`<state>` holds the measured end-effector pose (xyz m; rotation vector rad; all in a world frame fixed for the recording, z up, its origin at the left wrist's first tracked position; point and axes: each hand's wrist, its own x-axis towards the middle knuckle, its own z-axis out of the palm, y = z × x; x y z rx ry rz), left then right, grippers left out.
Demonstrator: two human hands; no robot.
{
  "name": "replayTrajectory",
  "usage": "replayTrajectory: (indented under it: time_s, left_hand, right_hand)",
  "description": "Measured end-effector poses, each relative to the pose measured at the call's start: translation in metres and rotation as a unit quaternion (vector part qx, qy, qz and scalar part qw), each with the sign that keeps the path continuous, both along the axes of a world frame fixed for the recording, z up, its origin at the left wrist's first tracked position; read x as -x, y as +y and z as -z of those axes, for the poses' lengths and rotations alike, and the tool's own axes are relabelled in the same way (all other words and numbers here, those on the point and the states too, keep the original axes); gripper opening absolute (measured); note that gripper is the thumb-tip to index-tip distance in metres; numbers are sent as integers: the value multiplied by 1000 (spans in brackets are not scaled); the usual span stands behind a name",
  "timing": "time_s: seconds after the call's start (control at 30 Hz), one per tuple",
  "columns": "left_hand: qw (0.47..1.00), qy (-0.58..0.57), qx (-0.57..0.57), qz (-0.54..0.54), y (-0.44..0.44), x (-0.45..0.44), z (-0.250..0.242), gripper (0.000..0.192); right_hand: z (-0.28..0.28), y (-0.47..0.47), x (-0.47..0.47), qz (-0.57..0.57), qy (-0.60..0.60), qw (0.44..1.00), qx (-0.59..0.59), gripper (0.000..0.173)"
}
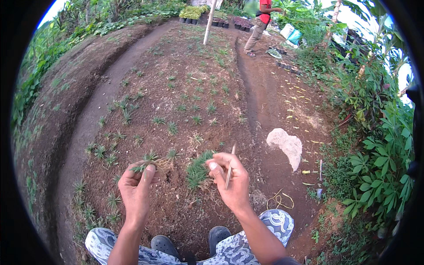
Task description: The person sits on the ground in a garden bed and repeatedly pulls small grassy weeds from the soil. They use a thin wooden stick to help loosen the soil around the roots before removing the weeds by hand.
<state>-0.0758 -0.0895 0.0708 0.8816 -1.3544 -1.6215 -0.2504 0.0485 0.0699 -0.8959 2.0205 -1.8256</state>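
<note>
My left hand [139, 180] pinches a small grass-like seedling [149, 160] between thumb and fingers, its pale roots pointing right. A thin wooden stick [229, 170] rests in my right hand [230, 177], held across the curled fingers and slanting upward. Just left of that hand, a heap of loose green seedlings [198, 172] lies on the soil, partly hidden by the fingers. Between the hands is a small dark hollow in the brown soil bed [185, 212]. Small planted tufts [172, 128] stand spaced out over the bed ahead and to the left.
Trodden furrows run along both sides of the bed. On the right lie a whitish patch [286, 145] and a yellow cord [280, 200]. An upright pole [210, 23], potted plants [191, 15] and a standing person in a red shirt [260, 26] are farther off.
</note>
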Motion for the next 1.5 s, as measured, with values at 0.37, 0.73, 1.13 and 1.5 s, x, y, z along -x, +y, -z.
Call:
replayTrajectory:
  time_s: [0.37,0.73,1.13,1.5]
  left_hand:
    - [993,35,-41,109,25,2,-1,12]
    - [990,67,-51,109,3,-7,4,39]
    - [995,12,-39,86,18,-1,3,22]
    - [992,0,-45,117,21,-2,8,21]
  right_hand:
    - [0,-7,-22,-124,294,947,40,44]
    - [6,-4,-28,-82,186,978,44,23]
    - [1,-8,-30,-78,74,991,85,12]
    - [6,-11,-33,-83,114,988,64,15]
